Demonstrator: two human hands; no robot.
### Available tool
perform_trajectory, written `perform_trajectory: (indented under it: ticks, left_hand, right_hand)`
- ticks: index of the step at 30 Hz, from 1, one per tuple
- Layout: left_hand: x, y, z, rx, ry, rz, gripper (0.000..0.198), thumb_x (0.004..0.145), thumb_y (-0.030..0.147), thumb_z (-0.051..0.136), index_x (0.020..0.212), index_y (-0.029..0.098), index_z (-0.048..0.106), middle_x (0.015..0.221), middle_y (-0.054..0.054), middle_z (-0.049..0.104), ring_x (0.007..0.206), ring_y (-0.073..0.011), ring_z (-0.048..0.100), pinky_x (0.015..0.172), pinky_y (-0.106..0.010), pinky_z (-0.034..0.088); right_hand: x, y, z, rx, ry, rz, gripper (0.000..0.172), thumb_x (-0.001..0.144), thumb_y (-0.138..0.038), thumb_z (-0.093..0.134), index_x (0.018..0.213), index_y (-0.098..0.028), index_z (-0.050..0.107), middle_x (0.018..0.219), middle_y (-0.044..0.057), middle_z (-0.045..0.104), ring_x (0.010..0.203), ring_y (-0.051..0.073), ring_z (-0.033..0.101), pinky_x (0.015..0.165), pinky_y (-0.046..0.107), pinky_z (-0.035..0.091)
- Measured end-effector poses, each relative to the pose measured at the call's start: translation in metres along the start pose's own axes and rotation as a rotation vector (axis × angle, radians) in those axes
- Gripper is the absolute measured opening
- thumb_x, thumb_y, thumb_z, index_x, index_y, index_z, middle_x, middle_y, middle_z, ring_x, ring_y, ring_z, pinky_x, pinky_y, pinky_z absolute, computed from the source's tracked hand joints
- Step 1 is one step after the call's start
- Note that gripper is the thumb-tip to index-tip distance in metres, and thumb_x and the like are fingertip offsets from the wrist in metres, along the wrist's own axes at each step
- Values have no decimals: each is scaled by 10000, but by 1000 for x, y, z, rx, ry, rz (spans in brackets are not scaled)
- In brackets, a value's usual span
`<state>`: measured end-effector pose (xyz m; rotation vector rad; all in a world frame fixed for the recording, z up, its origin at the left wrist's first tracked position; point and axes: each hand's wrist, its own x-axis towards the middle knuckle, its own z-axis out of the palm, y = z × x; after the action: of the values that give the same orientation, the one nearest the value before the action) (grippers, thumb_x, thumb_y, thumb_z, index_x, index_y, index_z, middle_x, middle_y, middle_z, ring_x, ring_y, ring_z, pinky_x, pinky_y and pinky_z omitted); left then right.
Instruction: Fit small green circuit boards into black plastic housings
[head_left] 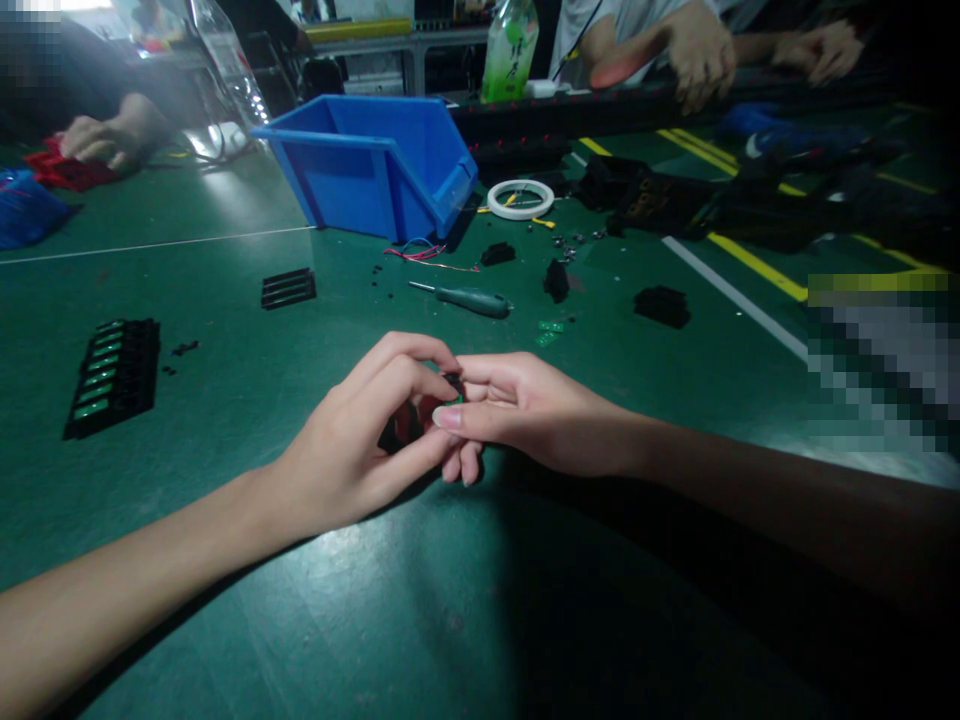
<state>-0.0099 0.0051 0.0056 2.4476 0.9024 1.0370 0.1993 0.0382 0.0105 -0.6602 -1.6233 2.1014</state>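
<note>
Both hands meet above the green table (330, 580). My left hand (375, 430) and my right hand (517, 400) pinch a small black part with a green piece (453, 392) between their fingertips; most of it is hidden by the fingers. Beyond the hands lies a screwdriver (471, 300) with a dark green handle, its shaft pointing left. To the left rests a black block with a row of green pieces (112, 378), beside some tiny black bits (184, 348). Small green boards (550, 330) lie just past my right hand.
A blue bin (352, 180) stands at the back, with red and blue wires (420, 252) before it. Right of it are a white tape roll (520, 200), scattered screws (574, 243) and black parts (661, 306). A slotted black piece (289, 288) lies left. Other people's hands (701, 50) show behind.
</note>
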Motion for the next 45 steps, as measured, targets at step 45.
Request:
perform_trajectory:
  ticks: [45]
  left_hand:
    - [1, -1, -1, 31, -1, 16, 190, 913, 216, 731, 1038, 209, 589, 1219, -94, 615, 1127, -242, 614, 922, -403, 559]
  right_hand:
    - [-1, 2, -1, -37, -29, -44, 287, 969, -382, 680, 1070, -125, 599, 944, 55, 637, 816, 161, 673, 696, 270, 585]
